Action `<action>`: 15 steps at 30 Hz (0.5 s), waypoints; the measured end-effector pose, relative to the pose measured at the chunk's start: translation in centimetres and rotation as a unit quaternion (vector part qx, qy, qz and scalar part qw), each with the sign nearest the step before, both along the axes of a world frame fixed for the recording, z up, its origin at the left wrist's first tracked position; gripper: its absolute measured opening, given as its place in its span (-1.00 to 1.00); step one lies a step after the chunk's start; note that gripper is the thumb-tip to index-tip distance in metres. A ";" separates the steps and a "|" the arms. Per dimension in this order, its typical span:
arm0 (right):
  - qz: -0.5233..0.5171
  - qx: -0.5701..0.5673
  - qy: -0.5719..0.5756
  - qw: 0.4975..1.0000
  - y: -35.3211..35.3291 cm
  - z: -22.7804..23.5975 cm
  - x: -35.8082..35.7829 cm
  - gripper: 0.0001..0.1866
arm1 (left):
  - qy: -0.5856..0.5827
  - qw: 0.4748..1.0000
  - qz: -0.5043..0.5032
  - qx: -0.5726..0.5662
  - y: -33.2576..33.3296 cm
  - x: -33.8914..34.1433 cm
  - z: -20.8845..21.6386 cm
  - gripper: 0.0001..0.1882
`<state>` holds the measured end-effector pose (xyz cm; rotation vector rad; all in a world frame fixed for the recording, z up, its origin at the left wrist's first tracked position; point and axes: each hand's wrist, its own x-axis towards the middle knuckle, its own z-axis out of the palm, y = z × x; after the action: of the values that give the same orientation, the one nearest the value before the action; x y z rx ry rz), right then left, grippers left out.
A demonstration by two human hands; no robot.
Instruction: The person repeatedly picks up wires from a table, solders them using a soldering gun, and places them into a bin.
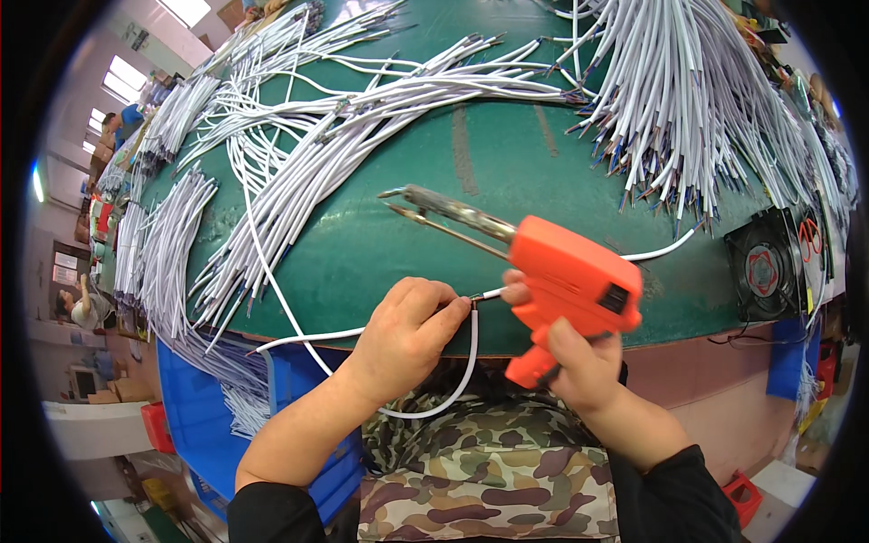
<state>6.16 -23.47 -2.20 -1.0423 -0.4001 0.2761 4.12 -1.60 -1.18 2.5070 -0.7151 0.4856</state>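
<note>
Soldering gun (pixel 575 276), orange and blurred in places, sits in the right hand (pixel 584 366) over the front edge of the green table (pixel 335 262). That hand is curled around the grip, its thumb on the near side; its long metal nose points up and left, well apart from the other hand. The left hand (pixel 412 326) pinches thumb against forefinger at a small dark joint — there a white cable (pixel 475 339) drops from the fingertips and loops below the table edge. More white cable runs rightward from the joint, passing behind the gun; whether the right fingers touch it, one cannot tell.

Beyond the hands, a loose bundle of white cables (pixel 398 113) stretches diagonally across the table, and a thicker heap (pixel 661 100) fans out at the upper right, dark and blue wire ends toward the worker. A black fan (pixel 763 271) stands at the right edge, red-handled scissors (pixel 809 237) beside it. Below lie a camouflage apron (pixel 489 489) and — to the left — a blue bin (pixel 195 398).
</note>
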 end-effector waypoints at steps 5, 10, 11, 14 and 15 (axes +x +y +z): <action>0.029 -0.162 -0.062 0.984 -6.4 0.2 -3.0 -0.40 | -0.026 1.000 -0.008 -0.008 0.1 0.0 -0.4 -0.65; -0.057 -0.297 -0.134 0.944 -8.5 -0.7 -5.5 -0.72 | -0.034 0.999 -0.006 -0.003 0.0 0.1 -0.6 -0.66; -0.063 -0.301 -0.097 0.947 -8.6 -0.8 -5.7 -0.73 | -0.038 0.999 -0.004 0.002 0.0 0.1 -0.6 -0.66; -0.039 -0.332 -0.228 0.914 -8.4 -1.2 -5.4 -0.73 | -0.039 0.999 -0.005 0.007 0.0 0.1 -0.5 -0.66; -0.047 -0.324 -0.224 0.918 -8.2 -1.3 -5.4 -0.73 | -0.039 0.999 -0.007 0.005 -0.1 0.1 -0.5 -0.66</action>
<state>0.79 -31.66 -3.46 -1.7860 -0.6932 0.0731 4.22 -1.67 -1.67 2.5027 -0.7662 0.5787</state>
